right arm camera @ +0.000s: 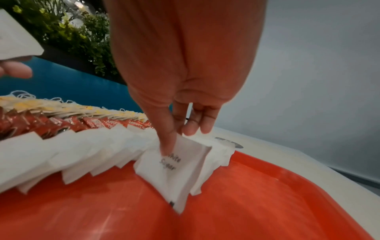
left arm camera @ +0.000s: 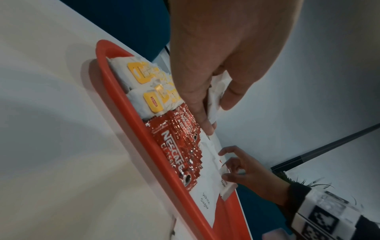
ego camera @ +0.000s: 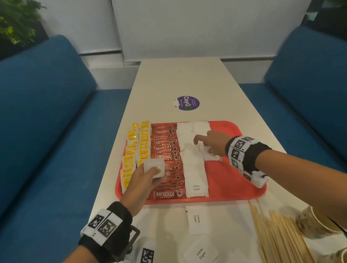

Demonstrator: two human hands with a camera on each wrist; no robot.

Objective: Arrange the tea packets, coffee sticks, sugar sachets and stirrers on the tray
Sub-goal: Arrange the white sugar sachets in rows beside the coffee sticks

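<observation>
- Now a small stack of sugar sachets (ego camera: pixel 154 168) is gripped in the left hand (ego camera: pixel 145 180), with the fingers curled round it, and it is held up over the coffee sticks (ego camera: pixel 166 152).
- One white sugar sachet (right arm camera: pixel 176 168) is pressed by a fingertip of the right hand (right arm camera: pixel 185 81), and its far edge is tucked in by the other fingers; it lies tilted on the tray, against the row of sachets.
- A long row of sugar sachets (ego camera: pixel 193 166) is laid down the middle of the red tray (ego camera: pixel 232 180), each one partly over the next.
- Just left of that row, the red coffee sticks are lined up in the same way.
- Further left, the yellow tea packets (ego camera: pixel 138 151) are set in two rows by the tray's left edge.
- The right part of the tray is seen as bare red.
- More sugar sachets (ego camera: pixel 197 219) are left loose on the white table (ego camera: pixel 185 79), near the tray's close edge.
- Wooden stirrers (ego camera: pixel 276 236) are piled on the table to the right of them, off the tray.
- Paper cups (ego camera: pixel 314 222) are seen beside the stirrers.
- A round purple sticker (ego camera: pixel 187 103) is stuck on the table past the tray.
- Blue seats (ego camera: pixel 36 129) are placed on both sides.
</observation>
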